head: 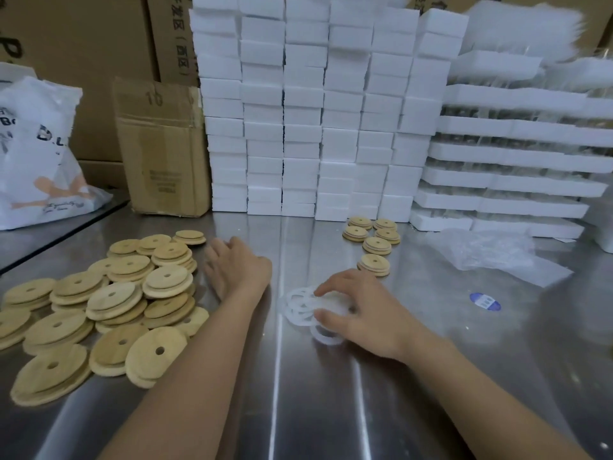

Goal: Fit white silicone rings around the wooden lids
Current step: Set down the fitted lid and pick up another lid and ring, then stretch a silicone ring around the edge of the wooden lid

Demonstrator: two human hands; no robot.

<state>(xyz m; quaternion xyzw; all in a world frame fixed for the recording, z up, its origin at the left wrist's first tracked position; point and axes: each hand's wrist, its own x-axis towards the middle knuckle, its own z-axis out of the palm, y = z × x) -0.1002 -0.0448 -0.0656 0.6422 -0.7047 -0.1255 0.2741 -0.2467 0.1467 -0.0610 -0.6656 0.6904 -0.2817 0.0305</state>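
A big loose heap of wooden lids [109, 303], each with a small centre hole, covers the left of the steel table [331, 410]. My left hand [237, 268] lies flat on the table just right of that heap, fingers relaxed, holding nothing. A small pile of white silicone rings [300, 305] sits in the middle of the table. My right hand [360, 310] is over the pile's right side, thumb and fingers pinching at the rings. Several more wooden lids [374, 242] lie in a small group farther back on the right.
Stacks of white foam blocks [315, 111] form a wall at the back, with foam trays [517, 154] to the right. A cardboard box [164, 151] and a white plastic bag [36, 154] stand at the back left. Crumpled clear plastic [491, 254] and a blue sticker [485, 302] lie on the right.
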